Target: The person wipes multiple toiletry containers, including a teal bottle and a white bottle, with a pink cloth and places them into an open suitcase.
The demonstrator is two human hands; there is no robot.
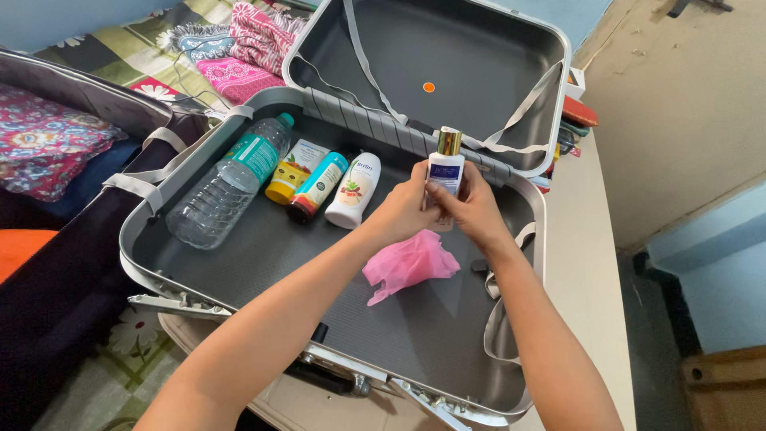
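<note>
Left hand: gripped the small white bottle with a gold cap and blue label from its left side; fingers curled
Right hand: closed on the same bottle from the right
Bottle: upright, held above the open grey hard-shell suitcase
Beneath the hands: crumpled pink plastic bag on the suitcase floor
Along the back wall: clear plastic water bottle; yellow tube; teal tube; white tube
</note>
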